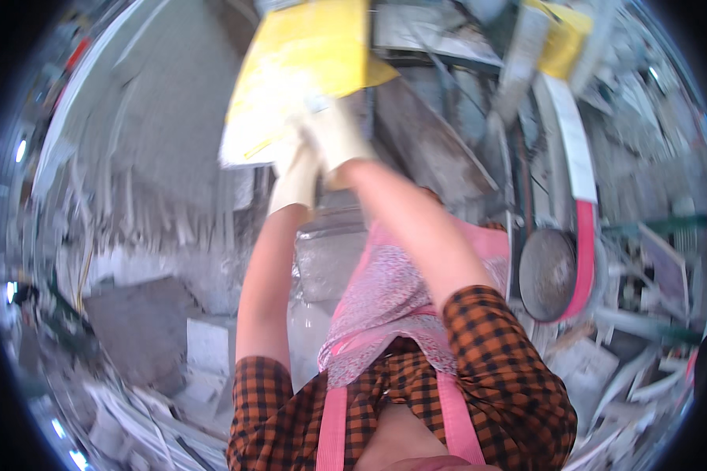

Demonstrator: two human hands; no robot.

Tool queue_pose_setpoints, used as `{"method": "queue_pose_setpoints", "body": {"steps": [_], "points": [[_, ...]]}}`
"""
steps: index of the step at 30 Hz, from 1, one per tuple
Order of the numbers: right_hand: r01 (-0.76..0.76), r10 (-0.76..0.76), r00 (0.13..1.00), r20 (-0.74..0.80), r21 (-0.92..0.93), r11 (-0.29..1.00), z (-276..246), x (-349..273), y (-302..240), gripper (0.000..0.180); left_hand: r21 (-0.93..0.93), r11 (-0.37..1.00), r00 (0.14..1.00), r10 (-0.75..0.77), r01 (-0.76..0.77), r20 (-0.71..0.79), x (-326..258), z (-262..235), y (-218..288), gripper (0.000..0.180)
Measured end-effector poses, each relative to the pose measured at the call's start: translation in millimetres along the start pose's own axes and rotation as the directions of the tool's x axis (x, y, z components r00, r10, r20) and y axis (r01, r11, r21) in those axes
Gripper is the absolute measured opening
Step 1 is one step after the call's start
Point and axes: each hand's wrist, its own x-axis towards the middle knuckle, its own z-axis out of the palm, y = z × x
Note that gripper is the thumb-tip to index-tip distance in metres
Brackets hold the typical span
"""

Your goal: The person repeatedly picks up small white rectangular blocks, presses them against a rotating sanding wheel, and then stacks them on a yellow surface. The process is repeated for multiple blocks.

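Fingers (317, 110) blurred; from here, can't tell whether they grip. Pink apron (389, 290) nearest. Grey disc (547, 273) off right, pink-and-white strap (585, 243) curving along it. Farther out, gloved left hand (294, 174) and right hand (336, 140) meet at the near edge of a yellow-and-white sheet (310, 59), brown board (432, 145) just right of it.

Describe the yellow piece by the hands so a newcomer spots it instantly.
Start at the pink apron and follow the forearms up to the gloved left hand and right hand. By them, top left of centre, is the broad yellow piece. Unlike the small yellow patch at upper right, it whitens toward its lower edge.
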Motion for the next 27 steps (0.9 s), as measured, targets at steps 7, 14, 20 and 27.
{"method": "queue_pose_setpoints", "body": {"steps": [7, 14, 20, 27], "points": [[0.303, -0.199, 0.951, 0.237, -0.844, 0.443, -1, 2, 3, 0.055, -0.099, 0.995, 0.998, -0.008, 0.001, -0.067, 8, 11, -26, 0.061], [0.483, -0.567, 0.788, 0.24, -0.813, 0.326, -194, -64, -63, 0.043, -0.101, 0.991, 0.978, -0.108, 0.091, -0.178, 16, -9, -39, 0.047], [-0.306, -0.488, 0.835, -0.255, -0.952, -0.025, -428, -204, -144, 0.046, -0.1, 0.995, 0.981, -0.043, 0.024, -0.188, 13, -5, -29, 0.046], [-0.447, -0.227, 0.894, -0.386, -0.765, -0.464, -486, -228, -108, 0.098, 0.129, 0.988, 0.977, 0.111, -0.088, -0.18, 39, -1, -37, 0.042]]}}
